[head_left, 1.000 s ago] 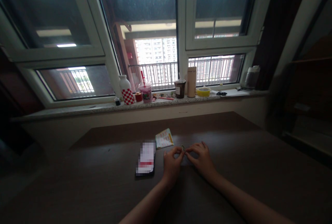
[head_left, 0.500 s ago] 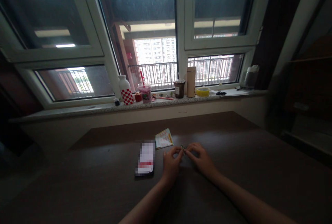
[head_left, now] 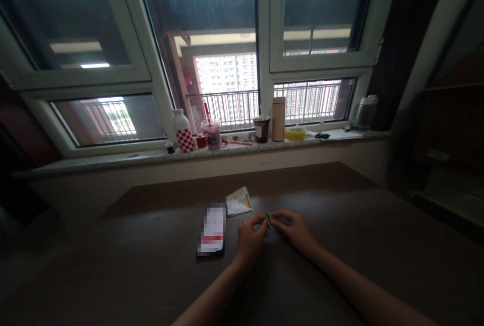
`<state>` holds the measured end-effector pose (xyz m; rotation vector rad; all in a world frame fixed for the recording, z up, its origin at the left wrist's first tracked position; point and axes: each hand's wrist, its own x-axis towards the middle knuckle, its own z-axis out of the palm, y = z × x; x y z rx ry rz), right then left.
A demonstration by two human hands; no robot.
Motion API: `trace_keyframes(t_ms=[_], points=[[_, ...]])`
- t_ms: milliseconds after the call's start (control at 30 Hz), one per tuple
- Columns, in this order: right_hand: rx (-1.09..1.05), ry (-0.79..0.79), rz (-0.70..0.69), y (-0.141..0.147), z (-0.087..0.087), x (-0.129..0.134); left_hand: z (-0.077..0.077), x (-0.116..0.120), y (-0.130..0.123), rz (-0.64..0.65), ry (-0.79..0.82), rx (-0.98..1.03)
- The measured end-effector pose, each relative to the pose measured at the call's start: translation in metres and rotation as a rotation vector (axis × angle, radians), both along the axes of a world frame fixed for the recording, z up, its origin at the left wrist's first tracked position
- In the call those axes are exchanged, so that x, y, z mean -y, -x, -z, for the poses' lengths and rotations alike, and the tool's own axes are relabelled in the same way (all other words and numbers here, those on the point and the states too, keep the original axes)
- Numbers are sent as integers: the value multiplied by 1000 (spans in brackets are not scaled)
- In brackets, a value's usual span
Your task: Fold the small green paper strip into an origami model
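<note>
Between my two hands is a small green-and-white piece [head_left: 269, 219], too small to tell its exact kind. My left hand [head_left: 250, 236] pinches it from the left with thumb and forefinger. From the other side, the thumb and fingertips of my right hand [head_left: 295, 230] close on it too. Both hands are just over the dark brown table [head_left: 159, 275]. A phone [head_left: 212, 230] with a blurred screen lies left of my left hand. Behind that hand rests a printed, folded paper [head_left: 239, 202] with a yellow strip.
Along the stone windowsill [head_left: 102, 162] stand a red-checked white bottle [head_left: 184, 134], a pink drink cup [head_left: 212, 134], a dark cup [head_left: 261, 129], a tan flask [head_left: 279, 119], yellow tape [head_left: 295, 134], scissors [head_left: 322, 136] and a clear jug [head_left: 366, 112]. Windows rise behind.
More of the small green-and-white piece shows between my fingertips now. My right hand has shifted very slightly; the phone and the folded paper stay in place.
</note>
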<state>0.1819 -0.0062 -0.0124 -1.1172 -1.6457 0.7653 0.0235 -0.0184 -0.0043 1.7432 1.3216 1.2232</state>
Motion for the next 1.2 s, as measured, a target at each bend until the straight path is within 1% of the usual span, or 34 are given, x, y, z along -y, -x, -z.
trace_keyframes(t_ms=[167,467,667,867,1133,1200], points=[[17,11,27,0,2,0,2,-2,3,26,29,13],[12,-10,48,0,8,-4,-3,-2,1,23,-12,-44],[-26,14,39,-1,11,-6,-4,-2,2,28,-9,-57],[-110,54,16,-2,10,-6,-8,3,0,39,1,-66],[9,-23,-19,-3,6,-5,-9,5,-3,33,56,-100],[10,-12,-29,-2,6,-5,-9,5,-4,28,60,-101]])
